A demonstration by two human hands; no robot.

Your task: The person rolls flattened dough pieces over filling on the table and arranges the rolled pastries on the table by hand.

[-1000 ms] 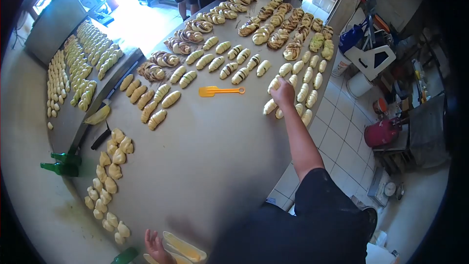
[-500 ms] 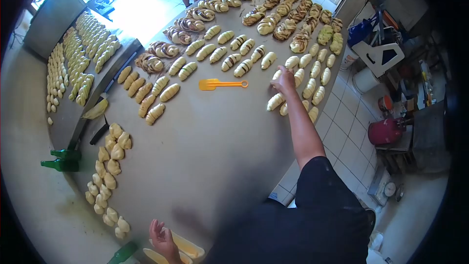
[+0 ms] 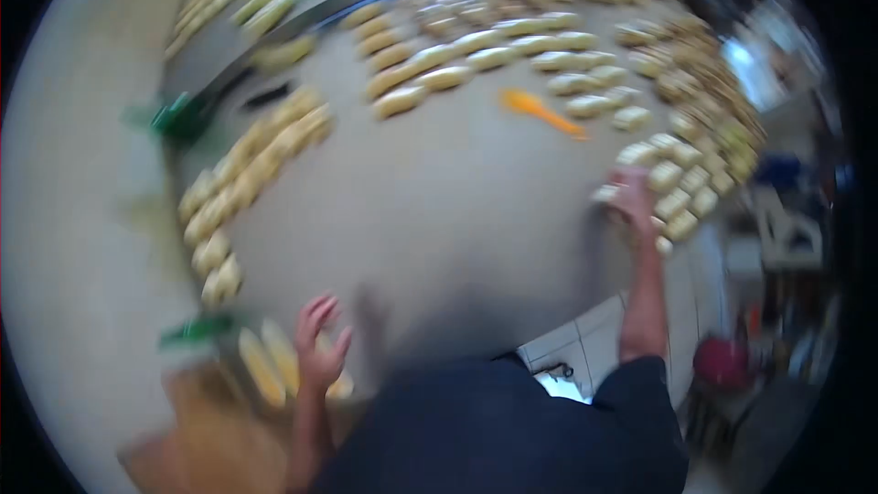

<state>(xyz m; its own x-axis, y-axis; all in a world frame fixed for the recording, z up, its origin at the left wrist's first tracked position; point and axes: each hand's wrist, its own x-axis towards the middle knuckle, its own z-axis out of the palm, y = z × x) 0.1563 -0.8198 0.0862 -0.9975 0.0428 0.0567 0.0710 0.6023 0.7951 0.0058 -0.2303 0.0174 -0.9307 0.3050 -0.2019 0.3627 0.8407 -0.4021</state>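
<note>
The view is smeared by motion. My left hand is raised above the near left edge of the table, fingers apart and empty, beside long pale yellow pieces. My right hand is over the small rolled dough pieces on the right, its fingers bent down around or against one roll; whether it grips the roll is too blurred to tell. An orange spatula lies on the table between the dough rows. More rolled dough lies toward the far side.
Dough lumps run down the left of the grey table. Green bottles stand out at the left edge, with another nearer. A brown surface is at lower left, a red container at right.
The view has swung, so the table's contents appear rotated and blurred. The brown surface at lower left has come into view. My right hand remains at the small rolls; my left stays raised and open.
</note>
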